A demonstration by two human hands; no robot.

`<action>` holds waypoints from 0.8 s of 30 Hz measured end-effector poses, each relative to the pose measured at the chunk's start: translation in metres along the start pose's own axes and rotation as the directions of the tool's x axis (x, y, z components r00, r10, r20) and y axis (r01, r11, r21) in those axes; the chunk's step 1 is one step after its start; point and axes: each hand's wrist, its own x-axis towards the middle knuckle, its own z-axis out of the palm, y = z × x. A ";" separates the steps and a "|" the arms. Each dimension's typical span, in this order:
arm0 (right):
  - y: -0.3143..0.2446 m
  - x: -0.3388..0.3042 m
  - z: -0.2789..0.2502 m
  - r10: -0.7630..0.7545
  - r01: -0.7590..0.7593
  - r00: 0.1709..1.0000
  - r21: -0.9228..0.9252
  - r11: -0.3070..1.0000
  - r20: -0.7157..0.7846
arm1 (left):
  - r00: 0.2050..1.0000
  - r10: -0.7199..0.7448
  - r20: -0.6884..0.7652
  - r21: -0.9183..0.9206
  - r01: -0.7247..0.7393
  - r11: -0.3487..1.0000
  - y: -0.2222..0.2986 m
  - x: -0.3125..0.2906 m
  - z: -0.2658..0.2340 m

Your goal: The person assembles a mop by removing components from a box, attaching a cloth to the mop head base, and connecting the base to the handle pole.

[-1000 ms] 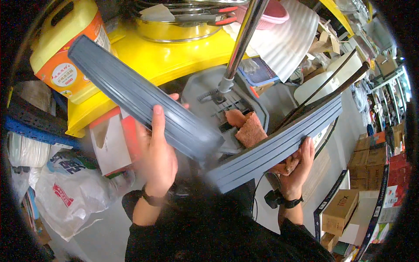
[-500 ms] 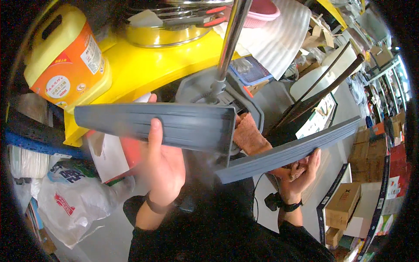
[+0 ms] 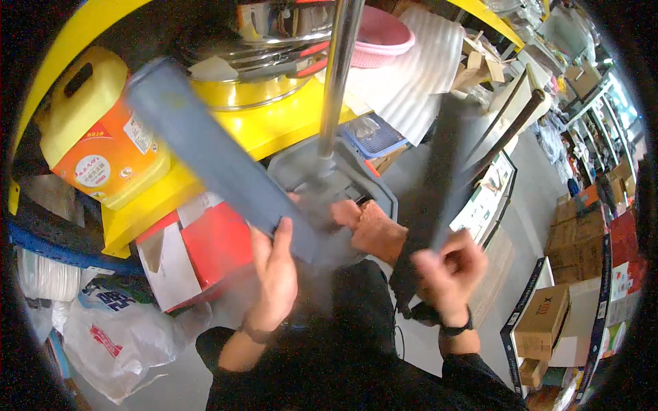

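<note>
My left hand (image 3: 274, 274) grips the lower end of a long blue-grey plastic panel (image 3: 205, 137), which slants up to the left. A darker grey panel (image 3: 445, 161), smeared by motion, rises steeply from my right hand (image 3: 452, 274), whose fingers are closed at its lower end. Between the two panels lies an orange-brown cloth (image 3: 380, 236), partly covered by the right panel; whether a hand touches it I cannot tell. Behind them stands a grey bucket (image 3: 387, 195) with a shiny metal pole (image 3: 339, 82) rising from it.
A yellow shelf (image 3: 257, 133) carries a yellow jug (image 3: 103, 137) and stacked metal pans (image 3: 253, 92). Under it sit a red and white box (image 3: 212, 240) and a white plastic bag (image 3: 123, 335). Dark poles (image 3: 514, 127) lean at the right; cardboard boxes (image 3: 541, 322) line the right side.
Both panels have swung from nearly level to steep: the left one's far end rose, and the right one turned upright. The right hand's grip has turned, and the cloth shows farther left.
</note>
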 end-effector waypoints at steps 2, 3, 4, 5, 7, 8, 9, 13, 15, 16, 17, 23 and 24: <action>-0.013 0.004 0.033 -0.278 0.290 0.944 -0.042 0.956 0.179 | 1.000 -0.009 -0.022 -0.033 0.008 0.999 0.006 -0.008 0.016; -0.014 0.001 0.048 -0.352 0.375 0.910 -0.077 0.924 0.220 | 0.999 -0.040 -0.014 -0.076 0.039 0.996 0.002 -0.007 0.025; -0.012 -0.005 0.061 -0.402 0.443 0.871 -0.096 0.892 0.283 | 0.979 -0.137 0.148 -0.207 0.166 0.964 -0.007 -0.013 0.020; -0.018 -0.015 0.077 -0.464 0.522 0.813 -0.086 0.849 0.353 | 0.956 0.138 0.259 -0.525 0.019 0.851 -0.061 -0.007 -0.016; -0.018 -0.018 0.100 -0.490 0.520 0.794 0.014 0.854 0.360 | 0.882 0.135 0.452 -0.577 0.174 0.798 -0.036 -0.014 0.008; -0.021 -0.023 0.103 -0.438 0.493 0.795 -0.027 0.869 0.421 | 0.855 0.195 0.480 -0.611 0.166 0.774 -0.030 -0.013 0.015; -0.025 -0.024 0.104 -0.430 0.484 0.801 -0.030 0.874 0.416 | 0.834 0.247 0.493 -0.633 0.149 0.760 -0.021 -0.014 0.020; -0.014 -0.024 0.103 -0.316 0.386 0.849 -0.088 0.918 0.424 | 0.777 0.406 0.482 -0.695 0.057 0.717 0.004 -0.008 0.025; -0.016 -0.017 0.102 -0.235 0.281 0.905 -0.083 0.956 0.354 | 0.859 0.257 0.443 -0.541 0.027 0.841 0.014 -0.017 0.022; -0.018 -0.013 0.099 -0.210 0.223 0.899 0.012 0.975 0.384 | 0.923 0.121 0.366 -0.369 0.025 0.929 0.015 -0.019 0.020; -0.018 -0.010 0.097 -0.208 0.221 0.899 0.010 0.975 0.385 | 0.923 0.118 0.366 -0.370 0.028 0.929 0.016 -0.016 0.018; 0.002 0.011 0.065 -0.347 0.138 0.777 0.395 0.908 0.526 | 0.976 0.060 0.210 -0.217 -0.013 0.976 0.026 0.001 0.017; 0.005 0.017 0.051 -0.308 0.162 0.821 0.322 0.933 0.481 | 0.972 0.077 0.222 -0.235 -0.023 0.972 0.030 0.002 0.014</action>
